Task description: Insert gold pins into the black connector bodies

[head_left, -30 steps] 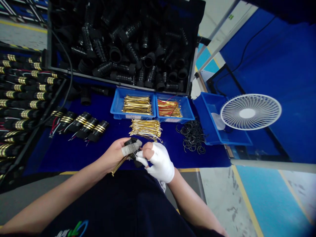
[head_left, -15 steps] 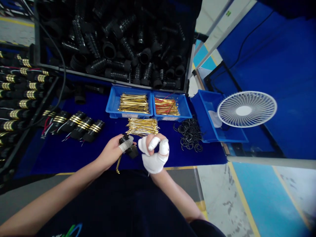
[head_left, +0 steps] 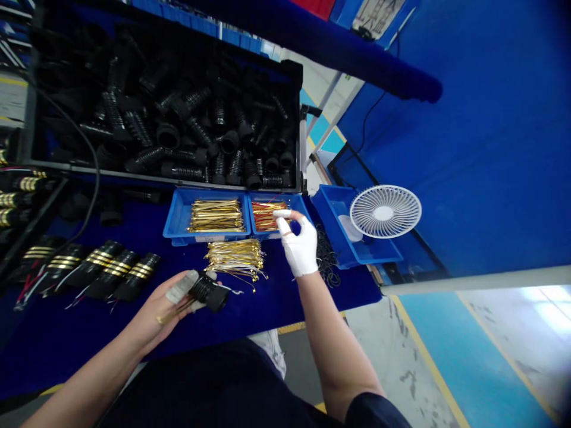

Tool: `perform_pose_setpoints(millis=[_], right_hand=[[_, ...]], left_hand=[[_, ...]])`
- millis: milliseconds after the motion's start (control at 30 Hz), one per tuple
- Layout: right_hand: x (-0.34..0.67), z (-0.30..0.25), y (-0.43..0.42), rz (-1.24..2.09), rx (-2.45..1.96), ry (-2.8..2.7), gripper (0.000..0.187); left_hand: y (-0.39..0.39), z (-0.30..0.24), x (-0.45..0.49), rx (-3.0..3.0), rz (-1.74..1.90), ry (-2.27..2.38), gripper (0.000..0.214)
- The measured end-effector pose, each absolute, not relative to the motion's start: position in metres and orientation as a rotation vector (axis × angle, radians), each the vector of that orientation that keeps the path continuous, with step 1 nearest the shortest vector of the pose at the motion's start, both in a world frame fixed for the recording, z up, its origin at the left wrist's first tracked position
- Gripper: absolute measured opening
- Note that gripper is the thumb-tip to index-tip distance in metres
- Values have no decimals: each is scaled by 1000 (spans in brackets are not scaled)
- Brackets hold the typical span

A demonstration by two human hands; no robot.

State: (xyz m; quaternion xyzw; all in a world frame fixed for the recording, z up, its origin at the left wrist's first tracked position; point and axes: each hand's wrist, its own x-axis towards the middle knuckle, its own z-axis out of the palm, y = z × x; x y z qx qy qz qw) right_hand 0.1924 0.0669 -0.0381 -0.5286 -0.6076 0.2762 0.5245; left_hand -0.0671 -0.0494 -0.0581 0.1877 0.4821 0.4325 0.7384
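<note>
My left hand (head_left: 172, 297), with taped fingertips, is closed around a black ribbed cylindrical part (head_left: 209, 291). A gold strip hangs from the part across my palm, and a thin white wire end sticks out on its right. My right hand (head_left: 300, 238), in white wrapping, is over the right small blue bin (head_left: 304, 208). Its thumb and index finger are curved and a little apart, with nothing visible between them. Gold and red wire leads (head_left: 265, 215) lie in that bin, just left of the fingertips. A pile of gold and white leads (head_left: 234, 257) lies between the hands.
A large black crate (head_left: 169, 178) of ribbed black parts stands behind the bins. The left bin (head_left: 178, 223) holds gold strips. Black rings (head_left: 328, 261) lie right of my right hand, beside a white fan (head_left: 386, 211). Gold-banded cylinders (head_left: 111, 267) lie at left.
My right hand has moved from near the left hand up and right to the right bin, its fingers uncurling. My left hand has turned, showing more of the black part. The camera view has shifted.
</note>
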Motion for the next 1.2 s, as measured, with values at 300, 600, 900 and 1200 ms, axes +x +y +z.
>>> perform_pose_setpoints(millis=[300,600,900,1200], right_hand=[[255,-32,150,514,-1324,-2437,17],[243,-25,145,543,-1225,-1763,10],[226,27,96,1277,-743,-1089,25],[145,-2,0,1174,-954,-1797,6]], left_hand=[[-44,-49,-86,154,964,851,42],[-41,-45,-85,-100,1119,882,25],[-37,-27,-69,213,1229,969,29],[-43,-17,-40,359,1264,1005,59]])
